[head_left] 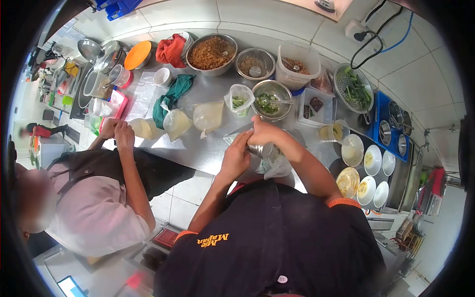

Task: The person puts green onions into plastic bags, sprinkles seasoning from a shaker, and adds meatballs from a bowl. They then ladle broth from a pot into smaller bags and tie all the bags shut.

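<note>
My left hand (236, 157) and my right hand (267, 132) meet at the counter's front edge, fingers closed and pressed together. What they pinch is hidden by the fingers. A small metal cup (261, 150) shows between my left palm and right wrist; whether either hand grips it cannot be told. Crumpled clear plastic bags (277, 167) lie just below, under my right forearm. Beyond my hands stand a metal bowl of chopped greens (267, 105) with a spoon and an open plastic bag of cut green vegetable (239, 100).
Behind are a bowl of brown food (211, 53), a second metal bowl (255, 63) and plastic tubs (298, 64). White bowls (372, 160) stand right, near a blue tray (382, 115). Tied liquid-filled bags (208, 116) lie left, beside a co-worker (99, 208) with both hands over the counter.
</note>
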Available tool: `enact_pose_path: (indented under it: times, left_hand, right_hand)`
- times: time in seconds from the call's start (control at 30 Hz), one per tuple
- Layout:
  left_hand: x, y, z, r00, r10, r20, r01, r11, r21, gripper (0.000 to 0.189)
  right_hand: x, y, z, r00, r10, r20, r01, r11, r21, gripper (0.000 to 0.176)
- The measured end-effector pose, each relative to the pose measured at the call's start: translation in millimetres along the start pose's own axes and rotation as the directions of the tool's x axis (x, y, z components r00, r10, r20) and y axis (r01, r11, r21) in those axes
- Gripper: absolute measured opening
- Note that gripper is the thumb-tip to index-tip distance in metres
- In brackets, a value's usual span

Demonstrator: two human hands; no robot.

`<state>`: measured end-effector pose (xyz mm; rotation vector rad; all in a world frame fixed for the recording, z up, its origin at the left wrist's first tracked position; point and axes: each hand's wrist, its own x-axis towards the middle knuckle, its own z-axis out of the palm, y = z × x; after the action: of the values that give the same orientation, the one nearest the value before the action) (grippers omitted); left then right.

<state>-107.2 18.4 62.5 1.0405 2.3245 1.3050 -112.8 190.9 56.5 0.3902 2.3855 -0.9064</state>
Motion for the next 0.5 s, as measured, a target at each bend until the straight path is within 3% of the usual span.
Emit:
enact_pose_path:
  times: [0.07, 0.13, 0.23, 0.37, 0.43, 0.5]
  left_hand:
    - [-1, -3, -4, 0.999, -0.045, 0.006, 0.045, 0.998, -0.038, 0.063]
    - [1, -11, -5, 0.999, -0.001, -0.038, 0.000, 1.000, -0.020, 0.062]
    - [-9, -15, 1, 1.000, -0.002, -0.017, 0.002, 1.000, -0.001, 0.061]
    - [-4, 2, -13, 0.989, -0.140, 0.045, 0.141, 0.989, -0.037, 0.058]
    - [-5, -8, -13, 0.994, -0.101, 0.048, 0.107, 0.985, -0.138, 0.056]
    - [-4, -17, -15, 0.996, -0.073, 0.050, 0.081, 0.979, -0.186, 0.054]
  right_hand:
    - [4, 3, 4, 1.000, -0.005, 0.018, 0.005, 1.000, 0.012, 0.110]
    - [-4, -4, -6, 0.999, 0.009, 0.048, -0.012, 0.998, 0.061, 0.113]
    - [-9, 6, -12, 0.997, -0.079, -0.014, 0.080, 0.995, 0.053, 0.119]
    - [-27, 37, -7, 0.940, -0.337, -0.062, 0.340, 0.899, 0.275, 0.121]
    - [-36, 55, -3, 0.902, -0.412, -0.130, 0.429, 0.819, 0.380, 0.122]
    - [-60, 61, -10, 0.894, -0.442, -0.070, 0.360, 0.619, 0.698, 0.121]
